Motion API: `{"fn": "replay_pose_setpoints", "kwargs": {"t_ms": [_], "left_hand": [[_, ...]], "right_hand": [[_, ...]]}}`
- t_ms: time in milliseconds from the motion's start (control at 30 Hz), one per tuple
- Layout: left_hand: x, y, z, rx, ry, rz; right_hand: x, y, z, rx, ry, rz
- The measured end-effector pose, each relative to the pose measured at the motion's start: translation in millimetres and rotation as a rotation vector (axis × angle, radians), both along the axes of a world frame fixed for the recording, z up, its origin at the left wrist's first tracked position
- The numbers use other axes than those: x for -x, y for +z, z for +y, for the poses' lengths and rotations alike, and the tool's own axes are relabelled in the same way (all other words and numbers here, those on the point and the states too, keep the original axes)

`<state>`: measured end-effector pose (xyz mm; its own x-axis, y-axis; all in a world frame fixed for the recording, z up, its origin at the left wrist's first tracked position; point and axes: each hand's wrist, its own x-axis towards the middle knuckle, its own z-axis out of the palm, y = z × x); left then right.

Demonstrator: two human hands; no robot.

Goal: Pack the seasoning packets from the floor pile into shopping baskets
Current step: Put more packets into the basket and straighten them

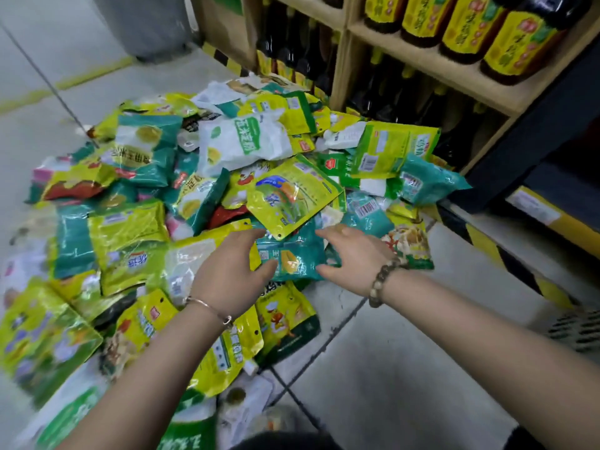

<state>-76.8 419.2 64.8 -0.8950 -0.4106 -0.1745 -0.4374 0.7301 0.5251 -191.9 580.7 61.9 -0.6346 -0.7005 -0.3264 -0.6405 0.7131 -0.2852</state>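
Two hands: left hand (232,267), right hand (352,254). Around them, shiny yellow, green and white plastic packets (130,228): too many to count. Up beyond the right hand, four big dark yellow-labelled bottles (467,24).

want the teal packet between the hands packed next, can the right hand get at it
Probably yes: the right hand is open beside the teal packet, nothing between them; a yellow packet overlaps only its far edge.

A thin metal bangle (209,308) (with a small clasp) circles the left wrist, brown beads (383,280) the right.
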Motion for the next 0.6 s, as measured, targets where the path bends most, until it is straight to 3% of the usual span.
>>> {"fn": "replay_pose_setpoints", "kwargs": {"t_ms": [400,600], "left_hand": [[-68,-89,-31,-0.094,0.196,-0.13],[-84,-117,-33,-0.089,0.246,-0.128]], "right_hand": [[-56,-112,-61,-0.038,0.03,-0.28],[-85,-156,-76,-0.025,-0.311,-0.505]]}}
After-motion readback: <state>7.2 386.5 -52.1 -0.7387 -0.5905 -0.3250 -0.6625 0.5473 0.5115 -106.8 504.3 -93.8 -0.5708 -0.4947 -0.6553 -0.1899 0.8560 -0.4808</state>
